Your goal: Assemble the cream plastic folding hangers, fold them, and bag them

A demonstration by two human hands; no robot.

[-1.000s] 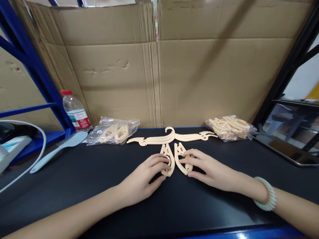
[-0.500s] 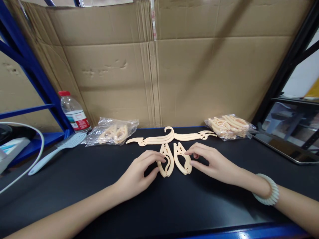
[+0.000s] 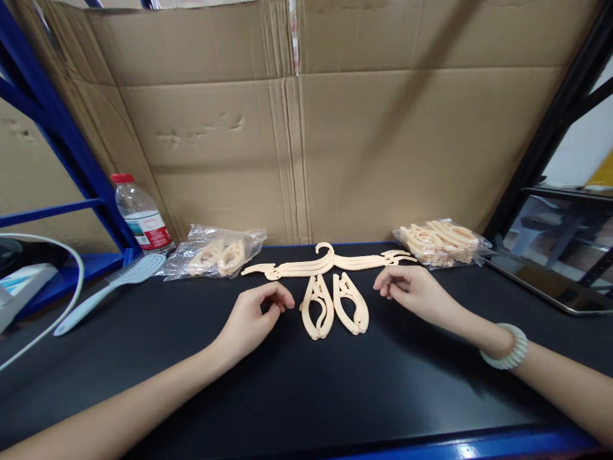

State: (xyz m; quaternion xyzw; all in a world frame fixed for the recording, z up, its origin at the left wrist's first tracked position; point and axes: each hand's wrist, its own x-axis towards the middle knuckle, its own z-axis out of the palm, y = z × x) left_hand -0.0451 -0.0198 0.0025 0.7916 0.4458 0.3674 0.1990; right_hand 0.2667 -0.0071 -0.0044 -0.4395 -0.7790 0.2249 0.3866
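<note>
Two cream folded clothes hangers, the left one [image 3: 328,316] and the right one [image 3: 364,313], lie side by side on the black tabletop. Behind them an unfolded cream clothes hanger [image 3: 306,268] lies stretched out with its hook pointing away from me. Just left of the folded pair is my left hand [image 3: 253,316], fingers loosely bent, thumb apart from them, holding nothing. To the right of the pair hovers my right hand [image 3: 414,291], also without anything in it, its fingers curled loosely. Neither hand touches a hanger.
A clear bag of folded hangers [image 3: 232,259] lies at back left, another bag [image 3: 443,243] at back right. At left are a bottle [image 3: 146,223], a hairbrush [image 3: 110,287] and a white cable [image 3: 79,281]. A dark tablet [image 3: 541,287] stands right; cardboard [image 3: 215,140] walls the back.
Both hands have let go of the folded hangers and drawn apart, the left hand leftward and the right hand rightward. The hangers stay in place on the table.
</note>
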